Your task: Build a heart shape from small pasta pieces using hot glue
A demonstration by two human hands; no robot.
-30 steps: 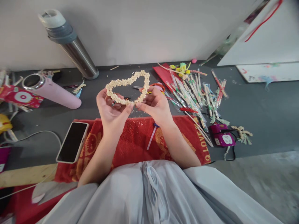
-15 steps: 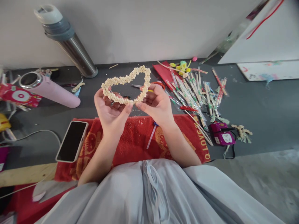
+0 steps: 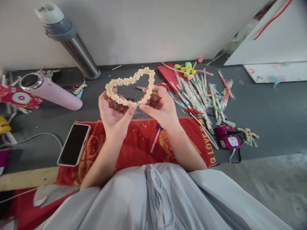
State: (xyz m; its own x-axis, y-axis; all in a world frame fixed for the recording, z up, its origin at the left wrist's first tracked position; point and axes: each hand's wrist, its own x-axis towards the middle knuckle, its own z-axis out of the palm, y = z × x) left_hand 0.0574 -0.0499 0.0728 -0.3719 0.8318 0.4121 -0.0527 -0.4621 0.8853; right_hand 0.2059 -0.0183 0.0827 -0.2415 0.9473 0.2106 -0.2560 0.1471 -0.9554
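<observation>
Between my hands I hold up a heart-shaped ring (image 3: 129, 80) of small cream, flower-like clusters, its point toward the lower middle. My left hand (image 3: 114, 116) grips its left side and bottom, with the thumb pressed near the lower edge. On the other side my right hand (image 3: 161, 107) pinches the right and bottom parts, its thumb close to the left thumb. Scissors (image 3: 163, 86) with orange-red handles lie on the table, partly hidden by the ring and my right hand. Beneath my forearms lies a red towel (image 3: 137, 140) strewn with pale crumbs.
Left stand a steel thermos (image 3: 79, 52) and a leaning pink tumbler (image 3: 57, 92); a phone (image 3: 74, 145) lies on the towel's corner. Several wrapped sticks (image 3: 194, 92) cover a red packet (image 3: 168, 75) at right, near a purple power cube (image 3: 227, 137). White boards (image 3: 271, 41) lean behind.
My left hand and the ring's left side have shifted very slightly to the right. Both hands keep their hold, and the things on the table stay put.
</observation>
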